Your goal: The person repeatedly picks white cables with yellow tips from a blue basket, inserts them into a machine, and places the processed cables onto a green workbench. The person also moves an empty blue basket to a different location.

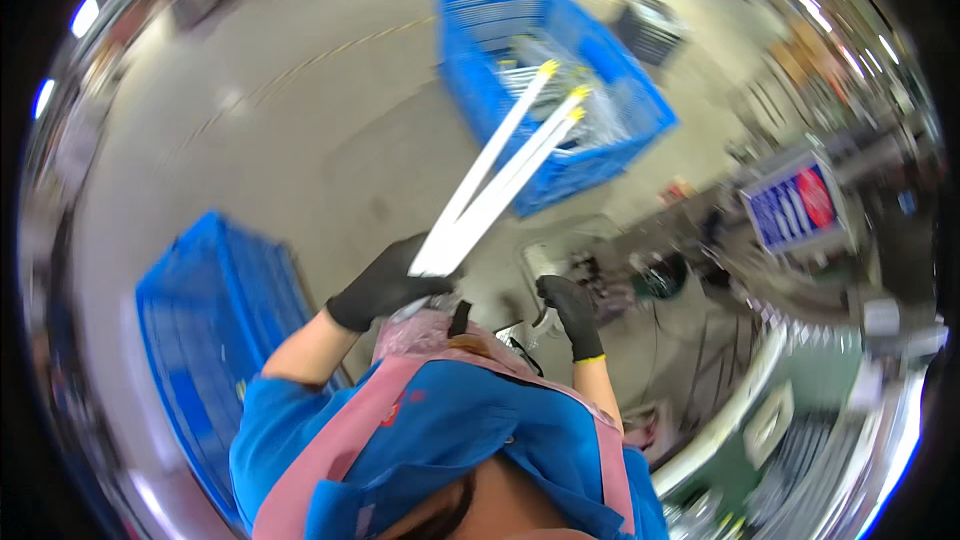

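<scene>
My left hand (385,288), in a black glove, is closed around the near ends of several long white strips (490,190). The strips fan out away from me and end in yellow tips. In the picture, those tips overlap a blue plastic crate (462,60), which holds more pale pieces and clear plastic film (610,105). My right hand (572,312), also black-gloved with a yellow cuff edge, is held apart to the right. Its fingers are curled, and whatever may be inside them is hidden.
A second blue crate (225,310) stands close on my left. To the right are a machine with a blue-and-red panel (797,206) and a green-topped station (770,440) with metal parts. A dark crate (648,28) sits beyond the far blue one. The picture is blurred.
</scene>
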The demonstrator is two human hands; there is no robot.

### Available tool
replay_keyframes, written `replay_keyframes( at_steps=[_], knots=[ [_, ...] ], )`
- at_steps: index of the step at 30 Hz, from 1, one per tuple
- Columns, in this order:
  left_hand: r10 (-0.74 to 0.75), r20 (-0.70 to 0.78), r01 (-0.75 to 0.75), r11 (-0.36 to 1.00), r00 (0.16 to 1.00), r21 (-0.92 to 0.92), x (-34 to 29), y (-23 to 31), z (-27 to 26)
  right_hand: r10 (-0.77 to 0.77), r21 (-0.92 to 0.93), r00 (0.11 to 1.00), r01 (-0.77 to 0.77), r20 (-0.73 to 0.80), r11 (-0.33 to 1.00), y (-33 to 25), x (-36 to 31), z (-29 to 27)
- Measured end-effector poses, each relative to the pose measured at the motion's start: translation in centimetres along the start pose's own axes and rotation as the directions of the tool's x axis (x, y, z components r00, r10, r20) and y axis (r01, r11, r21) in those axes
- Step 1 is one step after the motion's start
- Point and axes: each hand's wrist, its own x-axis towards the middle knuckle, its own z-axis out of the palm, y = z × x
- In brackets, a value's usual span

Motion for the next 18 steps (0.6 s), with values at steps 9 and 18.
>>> replay_keyframes(
  at_steps=[9, 18],
  knots=[
    [0.059, -0.484, -0.263, 0.893, 0.873, -0.366, -11.4, 3.7, 5.5, -0.058, -0.005, 0.612, 0.099, 0.788, 0.995, -6.7, -2.8, 13.3],
    [0.400, -0.836, -0.624, 0.776, 0.375, 0.092, -33.5, 6.0, 0.2, 0.316, -0.359, -0.303, -0.099, 0.899, 0.928, -12.2, -8.8, 34.3]
  ],
)
